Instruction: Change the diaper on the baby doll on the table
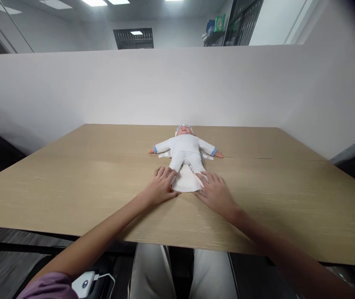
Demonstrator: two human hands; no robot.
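A baby doll (185, 144) in a white suit with blue cuffs lies on its back on the table, arms spread and head away from me. Beneath its legs an unfolded white diaper (186, 182) is spread, its side tabs showing near the doll's waist. My left hand (161, 186) is closed around the lower end of the doll's leg on the left, thumb near the diaper's front corner. On the other side, my right hand (214, 190) holds the lower end of the other leg, fingers over it and thumb below. Both feet are mostly hidden by my fingers.
The wooden table (71, 178) has a seam running across it behind the doll. A white partition (177, 87) rises at its back edge. Below the near edge, a white device (85, 284) with a cable lies beside my lap.
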